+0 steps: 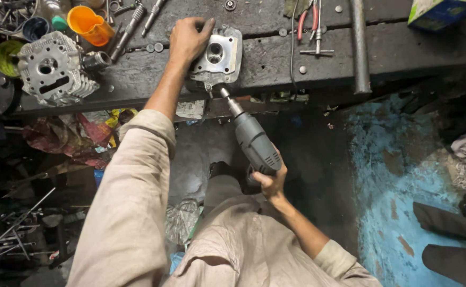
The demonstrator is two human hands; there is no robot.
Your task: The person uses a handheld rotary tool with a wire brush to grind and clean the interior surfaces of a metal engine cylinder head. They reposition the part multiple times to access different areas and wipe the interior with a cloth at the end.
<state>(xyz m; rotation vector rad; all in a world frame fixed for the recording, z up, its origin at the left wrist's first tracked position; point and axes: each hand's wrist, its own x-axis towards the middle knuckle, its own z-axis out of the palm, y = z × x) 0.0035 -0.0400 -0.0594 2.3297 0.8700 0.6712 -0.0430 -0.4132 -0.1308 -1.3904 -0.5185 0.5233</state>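
part: silver cast-metal cylinder head [219,57], square with round ports, lying on the front edge of the dark wooden workbench [403,48]
handling: looks heavy, rigid, hard-edged; likely oily, so pin it from the top and side, clear of the ports
left hand [187,40]: fingers curled tight over the head's upper left corner, pressing it down
right hand [269,179]: fingers closed around the handle of the grey electric drill [254,142]
drill tip: metal bit meets the head's lower edge
containers: orange plastic cup [88,25], contents not visible; green cup [7,57] and dark blue cup [35,27], insides unclear
nearby: second finned grey cylinder head [52,69] to the left; red-handled pliers [307,21] behind
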